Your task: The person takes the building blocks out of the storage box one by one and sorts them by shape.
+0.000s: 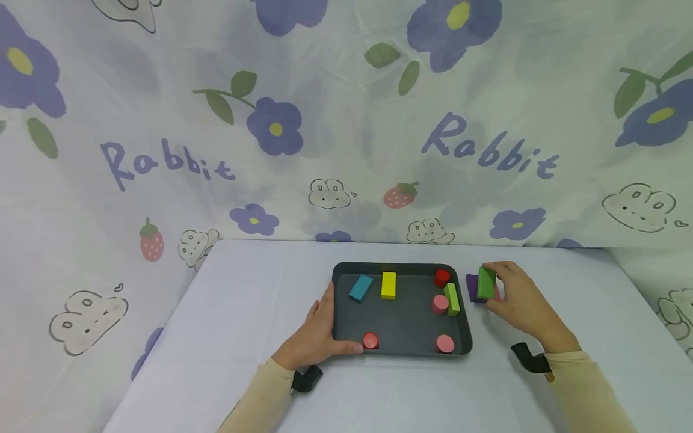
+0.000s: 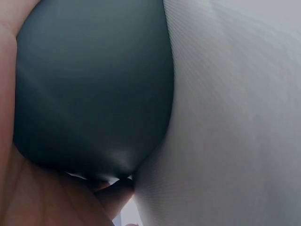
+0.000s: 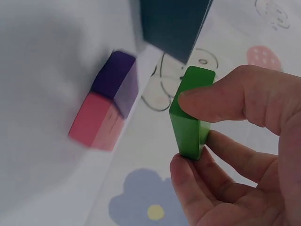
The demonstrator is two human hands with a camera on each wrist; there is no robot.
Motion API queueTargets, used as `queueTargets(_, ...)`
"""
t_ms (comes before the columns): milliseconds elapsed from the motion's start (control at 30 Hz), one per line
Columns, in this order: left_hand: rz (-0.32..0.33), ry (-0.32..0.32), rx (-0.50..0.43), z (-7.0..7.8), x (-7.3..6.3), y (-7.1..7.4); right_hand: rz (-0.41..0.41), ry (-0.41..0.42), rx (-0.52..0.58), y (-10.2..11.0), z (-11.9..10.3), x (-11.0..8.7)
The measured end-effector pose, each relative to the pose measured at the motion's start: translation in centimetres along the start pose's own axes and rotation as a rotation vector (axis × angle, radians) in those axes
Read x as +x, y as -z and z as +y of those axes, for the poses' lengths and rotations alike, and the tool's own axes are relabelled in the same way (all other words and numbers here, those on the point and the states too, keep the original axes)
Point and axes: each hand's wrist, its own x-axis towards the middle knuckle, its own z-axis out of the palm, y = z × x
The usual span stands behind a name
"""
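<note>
My left hand (image 1: 311,340) holds the front-left corner of a dark grey tray (image 1: 406,319), its fingers along the left wall and its thumb at the front rim. In the left wrist view the tray's wall (image 2: 94,94) fills much of the frame. My right hand (image 1: 520,300) pinches a green block (image 3: 193,115) between thumb and fingertips, right of the tray. In the right wrist view the block is raised off the table. Beyond it a purple block (image 3: 113,75) and a pink block (image 3: 96,122) lie side by side on the table.
The tray holds a blue block (image 1: 360,288), a yellow block (image 1: 388,285) and a light green block (image 1: 452,299). Red cylinders (image 1: 442,278) and pink cylinders (image 1: 445,344) stand in it too. A patterned curtain (image 1: 346,120) hangs behind the white table (image 1: 216,313).
</note>
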Motion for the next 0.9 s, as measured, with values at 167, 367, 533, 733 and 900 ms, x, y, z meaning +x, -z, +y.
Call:
queueTargets(167,0.006,-0.005,0.008,0.0,0.0,0.0,0.003,-0.008,-0.019,0.6,1.0,-0.1)
queueTargets(367,0.006,-0.002,0.009,0.1,0.0,0.0,-0.02,-0.022,-0.04,0.8,2.0,0.0)
queueTargets(533,0.007,0.004,0.009,0.0,0.0,-0.1,-0.056,-0.019,-0.054,1.1,2.7,0.0)
queueTargets(733,0.003,0.007,0.016,0.0,0.0,-0.1,-0.09,-0.02,-0.065,1.2,3.3,0.1)
queueTargets(900,0.006,0.004,0.016,0.0,0.0,-0.1,-0.107,-0.016,-0.066,1.3,3.9,0.1)
